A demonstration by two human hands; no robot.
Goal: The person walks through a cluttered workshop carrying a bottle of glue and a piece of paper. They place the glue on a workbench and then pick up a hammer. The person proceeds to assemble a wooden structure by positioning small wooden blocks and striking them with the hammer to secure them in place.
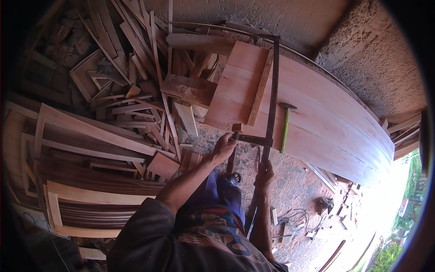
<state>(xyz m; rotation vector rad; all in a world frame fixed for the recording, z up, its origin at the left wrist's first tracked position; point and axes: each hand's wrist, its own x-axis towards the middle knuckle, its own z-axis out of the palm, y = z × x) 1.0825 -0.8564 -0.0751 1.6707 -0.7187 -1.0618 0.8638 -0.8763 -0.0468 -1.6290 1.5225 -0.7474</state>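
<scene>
A long dark bar clamp (274,86) lies across a reddish wooden panel (235,84), its far jaw at the panel's far edge. My left hand (224,148) is closed on the end of the clamp's near arm, beside a small wood block (237,127) at the panel's near edge. Lower down, my right hand (264,174) wraps round the clamp's bar, which runs on toward my body. A wooden batten (260,90) lies along the panel, left of the bar. To the right, a hammer (285,127) with a green handle rests on wide pale boards (331,113).
Offcuts and strips of wood (136,109) are heaped at the left, with stacked curved frames (90,199) nearer me. A rough wall (376,63) stands behind the bench. Cables (297,220) and a dark power tool (325,204) lie on the dusty floor at the right.
</scene>
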